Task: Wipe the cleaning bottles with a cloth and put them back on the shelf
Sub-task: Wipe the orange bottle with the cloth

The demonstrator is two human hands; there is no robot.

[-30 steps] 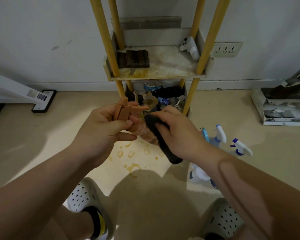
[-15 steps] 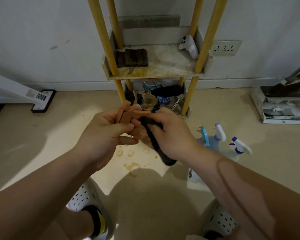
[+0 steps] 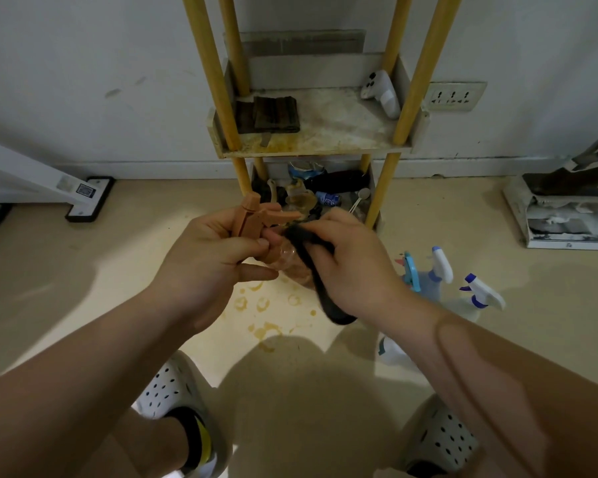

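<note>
My left hand (image 3: 211, 257) grips the orange trigger head of a clear spray bottle (image 3: 256, 215) held up in front of the shelf. My right hand (image 3: 353, 260) holds a dark cloth (image 3: 311, 263) pressed against the bottle's clear body, with a loose end hanging below. The shelf (image 3: 325, 146) stands against the wall on yellow poles; its stained middle tier carries a folded dark cloth and a white object. Three more spray bottles stand on the floor at right: a light blue one (image 3: 411, 270), a white-and-blue one (image 3: 441, 270) and another white-and-blue one (image 3: 480, 294).
The bottom tier (image 3: 311, 194) is crowded with clutter. Yellow stain rings (image 3: 263, 305) mark the floor below my hands. A white bottle (image 3: 392, 351) lies near my right arm. A dustpan on papers (image 3: 567, 208) sits at right, a white stand base (image 3: 87, 198) at left.
My right hand has slid the cloth up the bottle toward the trigger head. My left hand keeps its grip, barely moved.
</note>
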